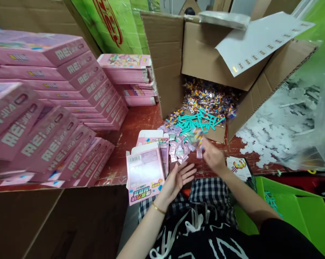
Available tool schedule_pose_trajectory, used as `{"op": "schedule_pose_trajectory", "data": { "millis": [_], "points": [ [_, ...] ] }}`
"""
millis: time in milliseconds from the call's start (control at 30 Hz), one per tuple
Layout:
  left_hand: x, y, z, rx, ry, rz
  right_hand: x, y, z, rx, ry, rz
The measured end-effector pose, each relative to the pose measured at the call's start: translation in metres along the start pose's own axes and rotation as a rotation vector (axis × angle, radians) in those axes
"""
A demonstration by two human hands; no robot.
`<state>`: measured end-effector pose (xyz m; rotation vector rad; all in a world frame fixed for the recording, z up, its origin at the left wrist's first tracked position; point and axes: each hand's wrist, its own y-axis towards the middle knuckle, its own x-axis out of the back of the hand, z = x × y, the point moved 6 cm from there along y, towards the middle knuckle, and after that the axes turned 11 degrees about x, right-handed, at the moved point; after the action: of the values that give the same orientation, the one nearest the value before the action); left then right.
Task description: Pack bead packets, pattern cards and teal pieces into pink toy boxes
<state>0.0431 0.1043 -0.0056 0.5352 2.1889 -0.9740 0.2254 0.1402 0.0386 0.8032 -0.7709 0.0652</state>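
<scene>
My left hand (178,178) is palm up with its fingers stretched out and nothing in it, just right of a flat pink printed box (146,174) with an open top flap. A second pink box (166,147) lies partly under that one. In my right hand (214,157) the fingers are closed on a small clear bag of coloured beads (198,137), smeared by motion. Small purple-tinted packets (180,149) lie in a pile between the hands. Behind them is a heap of turquoise sticks (197,121), at the mouth of a tipped cardboard carton (167,61).
Many bags of coloured beads (205,95) fill the carton. Pink boxes (70,79) are stacked high at the left, more boxes (130,75) behind. White plastic pieces (275,122) spread at right. Printed cards (236,167) lie near a green bin (299,212). A white sheet (262,43) hangs over the carton.
</scene>
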Motion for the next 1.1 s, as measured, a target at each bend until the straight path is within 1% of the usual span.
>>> {"op": "schedule_pose_trajectory", "data": {
  "millis": [33,67,100,133,167,200,233,267,333,367,400,467,500,533,567,633,667,733,800,833,900,1000,1100],
  "points": [
    [0.0,0.007,0.007,0.036,-0.057,0.007,-0.012,-0.019,0.034,0.126,0.024,0.061],
    [0.002,0.012,0.013,0.051,-0.082,-0.01,-0.023,-0.035,0.063,0.228,0.068,0.145],
    [0.004,0.014,0.018,0.048,-0.08,-0.04,-0.029,-0.046,0.083,0.292,0.09,0.196],
    [0.007,0.013,0.022,0.034,-0.058,-0.077,-0.028,-0.053,0.091,0.29,0.112,0.211],
    [0.01,0.011,0.024,0.012,-0.027,-0.117,-0.02,-0.056,0.087,0.225,0.108,0.179],
    [0.013,0.006,0.026,-0.01,0.009,-0.155,-0.005,-0.057,0.072,0.118,0.078,0.106],
    [0.015,0.001,0.026,-0.033,0.041,-0.19,0.017,-0.06,0.049,-0.004,0.029,0.004],
    [0.018,-0.005,0.025,-0.057,0.067,-0.226,0.043,-0.066,0.02,-0.154,-0.047,-0.098],
    [0.022,-0.015,0.023,-0.073,0.099,-0.264,0.091,-0.082,-0.037,-0.332,-0.159,-0.177],
    [0.023,-0.019,0.023,-0.063,0.105,-0.262,0.108,-0.093,-0.067,-0.47,-0.229,-0.106],
    [0.023,-0.022,0.024,-0.044,0.106,-0.252,0.119,-0.102,-0.093,-0.563,-0.282,0.025],
    [0.02,-0.025,0.027,0.001,0.111,-0.226,0.128,-0.114,-0.129,-0.64,-0.377,0.32],
    [0.018,-0.025,0.029,0.021,0.116,-0.217,0.129,-0.116,-0.14,-0.654,-0.401,0.452],
    [0.016,-0.025,0.031,0.038,0.121,-0.213,0.129,-0.117,-0.146,-0.666,-0.408,0.557],
    [0.013,-0.025,0.033,0.051,0.122,-0.208,0.129,-0.115,-0.15,-0.685,-0.401,0.63],
    [0.007,-0.026,0.036,0.064,0.116,-0.198,0.128,-0.108,-0.15,-0.714,-0.355,0.704],
    [0.004,-0.026,0.036,0.062,0.111,-0.199,0.128,-0.102,-0.148,-0.701,-0.335,0.711],
    [0.002,-0.027,0.037,0.054,0.11,-0.218,0.129,-0.093,-0.142,-0.628,-0.337,0.701],
    [0.003,-0.029,0.037,0.046,0.117,-0.247,0.128,-0.089,-0.138,-0.57,-0.38,0.721],
    [0.003,-0.029,0.038,0.047,0.119,-0.254,0.127,-0.09,-0.137,-0.565,-0.399,0.739],
    [0.003,-0.029,0.039,0.048,0.119,-0.263,0.126,-0.093,-0.139,-0.612,-0.39,0.747],
    [0.004,-0.028,0.04,0.038,0.129,-0.276,0.126,-0.095,-0.145,-0.695,-0.318,0.678],
    [0.005,-0.027,0.042,0.033,0.146,-0.291,0.128,-0.095,-0.15,-0.717,-0.293,0.619]
  ]
}}
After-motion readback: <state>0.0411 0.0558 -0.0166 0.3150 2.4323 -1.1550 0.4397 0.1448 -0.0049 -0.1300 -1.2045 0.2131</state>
